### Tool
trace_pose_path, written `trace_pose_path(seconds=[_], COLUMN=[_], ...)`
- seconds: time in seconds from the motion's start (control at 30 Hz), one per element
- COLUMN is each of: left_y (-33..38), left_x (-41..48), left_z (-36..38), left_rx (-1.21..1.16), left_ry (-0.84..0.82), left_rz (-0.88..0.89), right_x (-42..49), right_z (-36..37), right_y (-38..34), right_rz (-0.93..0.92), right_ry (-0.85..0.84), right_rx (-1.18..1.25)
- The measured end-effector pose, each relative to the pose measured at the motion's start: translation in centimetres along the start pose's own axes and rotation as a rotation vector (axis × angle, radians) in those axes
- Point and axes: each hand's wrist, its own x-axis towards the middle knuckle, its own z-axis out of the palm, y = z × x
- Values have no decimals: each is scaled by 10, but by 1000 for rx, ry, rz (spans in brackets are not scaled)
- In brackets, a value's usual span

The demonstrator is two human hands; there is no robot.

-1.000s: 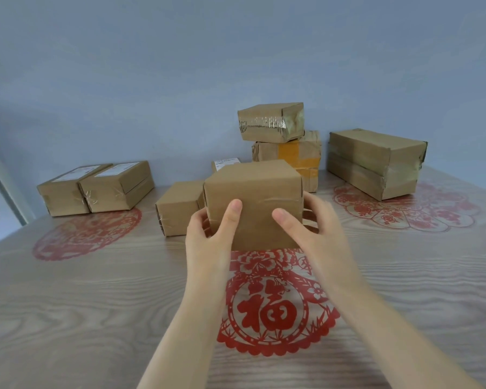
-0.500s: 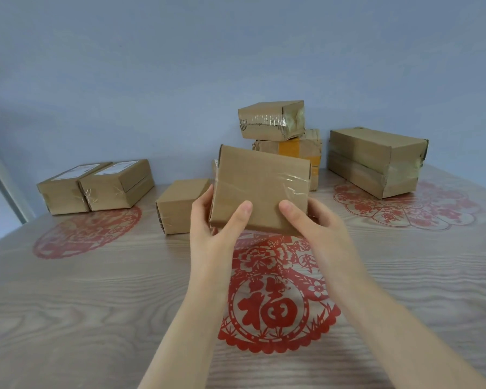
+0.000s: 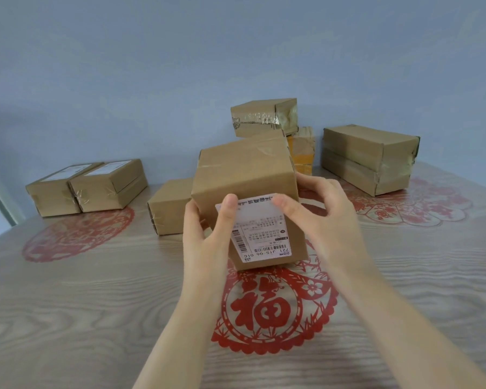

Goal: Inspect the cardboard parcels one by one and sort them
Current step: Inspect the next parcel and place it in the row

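Logging from the largest down. Wood-grain table [image 3: 68, 318] fills the lower view, with a blue wall [image 3: 180, 66] behind it. Red paper-cut decals on the tabletop, count 3: left decal [image 3: 76, 234], centre decal [image 3: 267, 307], right decal [image 3: 415, 203].

Parcels in sight, count 7:
Long parcel [image 3: 368, 158] sits at far right, on the back edge of the right decal. A seam runs along its side, and I cannot tell whether it is one box or two taped together.
Left pair, touching side by side behind the left decal: outer left parcel [image 3: 54, 192] and inner left parcel [image 3: 110, 183].
Held parcel [image 3: 247, 178] is off the table, tilted, over the far rim of the centre decal.
Back stack, 2 high, near the wall: taped parcel [image 3: 264, 116] on a yellow-taped parcel [image 3: 302, 153], the lower one mostly hidden.
Small parcel [image 3: 170, 206] is on the table just left of my hands.

White labels, count 3 — one on top of each of the left pair, plus the shipping label [image 3: 260, 228] on the held parcel's near face, print upside down to me.

Hands: left hand [image 3: 205, 234] grips the held parcel's left side, thumb laid on the label's upper left corner. Right hand [image 3: 320, 209] grips the right side — fingers curled round the far edge, thumb tip at the label's top right edge.
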Motion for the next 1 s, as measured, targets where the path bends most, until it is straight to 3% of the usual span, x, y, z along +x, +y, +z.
trace_pose_path(seconds=[0.27,0.5,0.63,0.87,1.0], left_y=[1,0,-4,-2,-4], left_x=[0,2,2,2,1], left_z=[-2,-4,-2,-3,0], left_rx=[1,-37,-32,-167,-118], left_ry=[9,41,6,67,-32], left_rz=[18,15,0,-64,-43], right_x=[1,3,3,1,1], right_z=[-1,-1,-3,0,0], right_y=[2,6,7,8,9], right_rz=[89,83,129,142,171], right_ry=[-15,-87,-63,-188,-125], right_rx=[116,58,172,325,388])
